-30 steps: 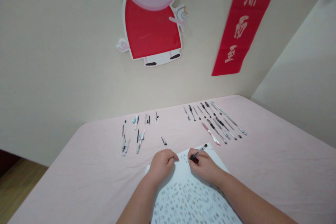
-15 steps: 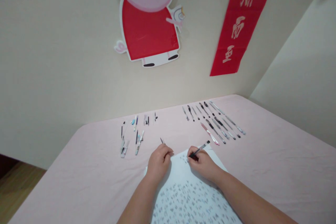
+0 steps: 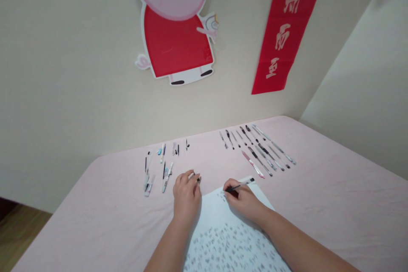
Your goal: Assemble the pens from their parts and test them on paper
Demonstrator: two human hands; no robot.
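My right hand (image 3: 240,197) grips a clear-barrelled pen with a dark grip (image 3: 244,183), its writing end low on the top part of a white paper sheet (image 3: 207,210). Rows of small handwritten marks fill the sheet's lower part, and a few marks sit by the pen's tip. My left hand (image 3: 185,193) rests at the sheet's upper left edge with its fingers stretched forward. Small dark-and-clear pen parts (image 3: 198,180) show at those fingertips, partly covered by them. Whether the fingers press on these parts is hard to see.
Disassembled pens (image 3: 167,177) lie in small groups at the left back. Several whole pens (image 3: 261,160) lie in slanted rows at the right back, a pink one (image 3: 253,164) among them. A pink cloth (image 3: 105,221) covers the table, which meets a wall (image 3: 79,72).
My left hand has shifted forward over the small pen parts, its fingers now stretched out. My right hand keeps the pen on the sheet, its angle slightly lower. The view has tilted a little.
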